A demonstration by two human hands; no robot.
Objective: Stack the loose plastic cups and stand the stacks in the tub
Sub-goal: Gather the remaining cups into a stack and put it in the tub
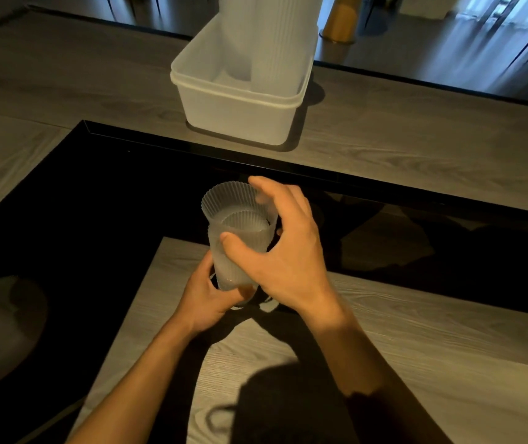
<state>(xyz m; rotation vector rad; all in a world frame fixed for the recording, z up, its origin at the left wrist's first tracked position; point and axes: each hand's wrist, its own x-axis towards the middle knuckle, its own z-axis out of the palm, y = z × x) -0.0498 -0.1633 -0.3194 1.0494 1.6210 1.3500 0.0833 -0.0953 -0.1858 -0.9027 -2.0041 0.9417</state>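
**Cups nested, tub ahead**

The tub (237, 120) sits upper centre, tall stacks (269, 43) inside, straight beyond your hands. Your cup stack (240, 238) stands near upright mid-frame: left hand (205, 299) grips its base, right hand (288, 251) wraps the top, nearer the tub.

The cups (240, 238) I hold are frosted, see-through plastic with fine ribs down the sides and fluted rims. The tub (233, 123) is milky plastic, smooth and matt; the stacks (269, 43) in it are the same ribbed plastic. My bench (416, 331) looks like grey wood grain, matt; its black panel (64, 203) is glossy and mirror-smooth
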